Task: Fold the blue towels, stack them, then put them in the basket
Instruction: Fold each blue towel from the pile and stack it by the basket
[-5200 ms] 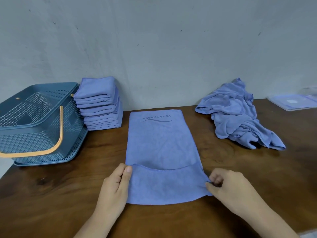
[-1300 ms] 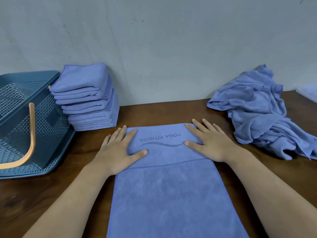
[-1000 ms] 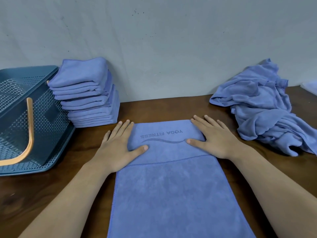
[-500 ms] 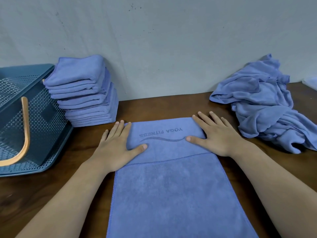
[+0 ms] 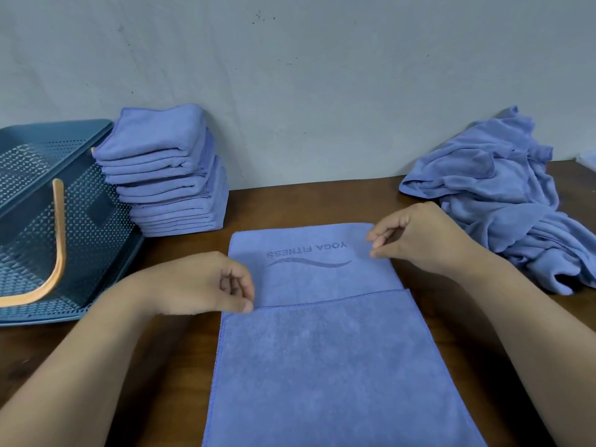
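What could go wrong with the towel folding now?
1. The tall stack of folded blue towels leans toward the dark blue plastic basket; adding another might tip it.
2. The flat blue towel with the printed logo has its folded edge stopping short of the far end. If the left hand and right hand pull unevenly, it may fold crooked.
3. The crumpled pile of blue towels sits beside the right arm and could get dragged.

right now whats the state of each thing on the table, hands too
towel on the table: flat, partly folded, near flap laid over it, logo end uncovered
stack of towels: folded, piled beside the basket
heap of towels: unfolded, crumpled
basket: no towels visible inside, handle down
left hand: curled at the towel's left edge
right hand: curled at its far right corner
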